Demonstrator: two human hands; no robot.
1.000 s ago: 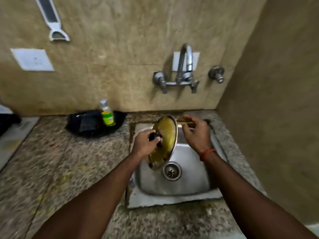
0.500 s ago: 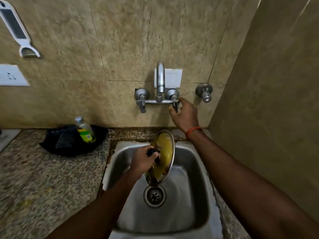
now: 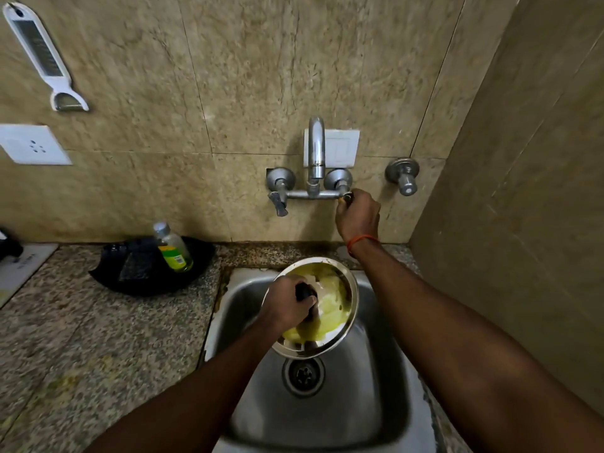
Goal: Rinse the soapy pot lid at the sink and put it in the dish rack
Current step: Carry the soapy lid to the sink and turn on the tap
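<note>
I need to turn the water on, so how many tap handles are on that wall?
3: a left handle beside the spout, a right handle gripped by the right hand, and a separate knob further right.

The speckled granite counter (image 3: 98, 338) carries a black tray (image 3: 143, 287) against the wall, beside the inset sink (image 3: 376, 403).

This is a small kitchen in a home. A shiny metal sink (image 3: 376, 403) sits in a speckled stone worktop (image 3: 81, 338). A tap (image 3: 315, 152) is fixed to the brown tiled wall (image 3: 228, 76) behind it. To the left, a bottle (image 3: 173, 248) with a green label sits in a black tray (image 3: 130, 273). A white peeler (image 3: 39, 57) hangs on the wall above a white plug socket (image 3: 31, 144).
</note>
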